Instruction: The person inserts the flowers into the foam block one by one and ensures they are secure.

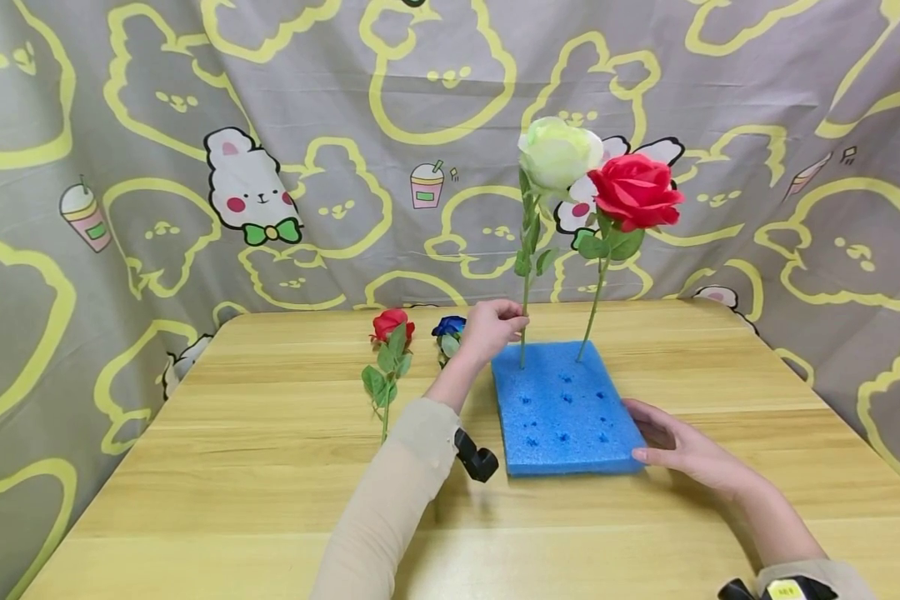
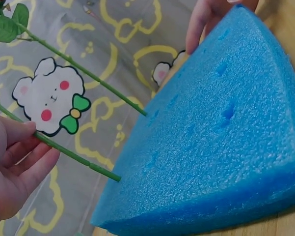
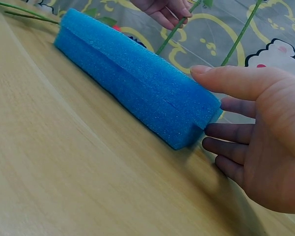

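A blue foam block point(image 1: 547, 417) with several holes in its top lies on the table. In it stand a pale green-white rose point(image 1: 560, 156) at the back left and a red rose point(image 1: 636, 192) at the back right, both upright on long green stems. My left hand point(image 1: 495, 327) pinches the pale rose's stem point(image 2: 78, 157) between thumb and fingers, a little above the foam. My right hand point(image 1: 682, 446) holds the block's near right corner, thumb point(image 3: 221, 76) at the upper edge and fingers point(image 3: 230, 135) along the side.
Left of the block, another red rose point(image 1: 392, 327) with green leaves lies on the wooden table point(image 1: 232, 467). A blue rose point(image 1: 450, 327) lies beside it, partly hidden by my left arm. A grey patterned curtain point(image 1: 330, 192) hangs behind the table.
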The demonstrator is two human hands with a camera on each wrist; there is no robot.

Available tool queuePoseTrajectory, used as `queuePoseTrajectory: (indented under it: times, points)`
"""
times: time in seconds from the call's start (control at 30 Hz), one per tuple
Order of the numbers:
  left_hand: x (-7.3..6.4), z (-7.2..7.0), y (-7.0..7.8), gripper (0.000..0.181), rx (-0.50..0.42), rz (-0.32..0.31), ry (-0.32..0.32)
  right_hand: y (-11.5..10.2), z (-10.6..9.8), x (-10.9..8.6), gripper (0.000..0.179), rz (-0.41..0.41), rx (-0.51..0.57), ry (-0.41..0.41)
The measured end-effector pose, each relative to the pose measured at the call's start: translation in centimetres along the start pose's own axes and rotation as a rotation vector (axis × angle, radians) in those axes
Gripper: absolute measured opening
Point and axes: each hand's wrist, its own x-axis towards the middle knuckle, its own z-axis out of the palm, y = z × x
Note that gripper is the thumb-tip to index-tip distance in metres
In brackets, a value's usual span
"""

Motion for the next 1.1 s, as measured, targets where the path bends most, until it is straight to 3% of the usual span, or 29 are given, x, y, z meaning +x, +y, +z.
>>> queuePoseTrajectory:
  times: [0.2,0.5,0.8,1.1]
  points:
    - [-0.01,0.02,-0.03,0.019,0.007,-0.004,0.0,0.13,0.0,0.0,0.066,0.013,-0.013,0.006]
    - [-0.09,-0.07,-0.08,0.021,0.043,-0.011,-0.029,0.13,0.02,0.09,0.066,-0.06,-0.049,0.009]
    - [-0.21,-0.15,-0.36,0.02,0.073,-0.014,-0.055,0.19,-0.01,0.1,0.067,-0.068,-0.065,-0.004]
    - [-0.19,-0.07,-0.81,0.021,0.068,-0.054,-0.073,0.11,-0.05,0.11,0.067,-0.071,-0.062,-0.006]
